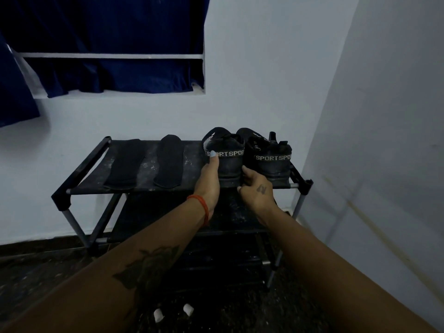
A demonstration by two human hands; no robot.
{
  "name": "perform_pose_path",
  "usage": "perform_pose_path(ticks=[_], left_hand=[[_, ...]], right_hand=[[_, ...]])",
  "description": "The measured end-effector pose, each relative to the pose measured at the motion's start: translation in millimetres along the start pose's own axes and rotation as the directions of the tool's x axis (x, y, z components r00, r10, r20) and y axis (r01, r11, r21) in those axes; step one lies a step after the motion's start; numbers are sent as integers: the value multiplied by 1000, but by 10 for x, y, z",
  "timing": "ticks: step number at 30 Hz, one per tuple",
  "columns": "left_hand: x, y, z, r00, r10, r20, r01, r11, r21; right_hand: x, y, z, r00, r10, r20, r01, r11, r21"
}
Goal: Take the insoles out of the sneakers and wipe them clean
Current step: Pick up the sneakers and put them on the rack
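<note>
Two black sneakers stand side by side on the right of the top shelf of a black shoe rack, heels toward me, each with a "SPORT" band. My left hand holds the left sneaker at its heel's left side, thumb up on the band. My right hand grips the same heel from its right side, fingers between the two shoes. The right sneaker stands untouched. Two black insoles lie flat on the shelf's left half: one at far left, the other beside it.
The rack's fabric shelf is dusty, with lower shelves under it. A light wall rises behind, and another wall closes in at right. Dark blue curtains hang over a window at upper left. The floor is dark and speckled.
</note>
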State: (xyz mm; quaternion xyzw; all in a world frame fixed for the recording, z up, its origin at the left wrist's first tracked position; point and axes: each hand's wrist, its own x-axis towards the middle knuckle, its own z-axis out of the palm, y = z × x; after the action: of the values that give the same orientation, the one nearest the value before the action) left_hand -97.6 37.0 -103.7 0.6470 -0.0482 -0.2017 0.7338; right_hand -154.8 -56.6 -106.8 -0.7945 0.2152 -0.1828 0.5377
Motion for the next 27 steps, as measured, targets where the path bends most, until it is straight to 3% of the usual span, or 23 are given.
perform_pose_path(ticks=[4,6,9,10,12,15,20,25,27], left_hand=[[-148,38,58,995,81,-57,-79,996,41],[-322,127,114,986,153,-72,-147,985,87],[-296,28,129,986,154,-69,-148,985,91],[-279,4,122,986,151,-67,-146,986,74],[-256,-17,111,987,147,-64,-144,989,46],[-247,-30,107,991,123,-58,-123,992,1],[-15,-210,37,999,31,-28,-32,999,-26],[20,-219,22,998,66,-15,-65,996,58],[62,-244,8,999,31,16,-31,1000,6]], right_hand=[[-42,-80,-152,996,-82,-15,83,993,81],[-74,-124,-281,960,-178,-215,206,972,114],[-42,-39,-466,829,-214,-517,277,960,46],[-13,23,-516,826,-194,-530,226,974,-4],[51,140,-571,890,-111,-441,103,994,-42],[124,293,-524,947,-91,-310,72,995,-70],[180,312,-466,928,-92,-360,53,992,-118],[175,269,-320,915,-132,-382,63,980,-186],[188,283,-254,907,-132,-399,52,978,-204]])
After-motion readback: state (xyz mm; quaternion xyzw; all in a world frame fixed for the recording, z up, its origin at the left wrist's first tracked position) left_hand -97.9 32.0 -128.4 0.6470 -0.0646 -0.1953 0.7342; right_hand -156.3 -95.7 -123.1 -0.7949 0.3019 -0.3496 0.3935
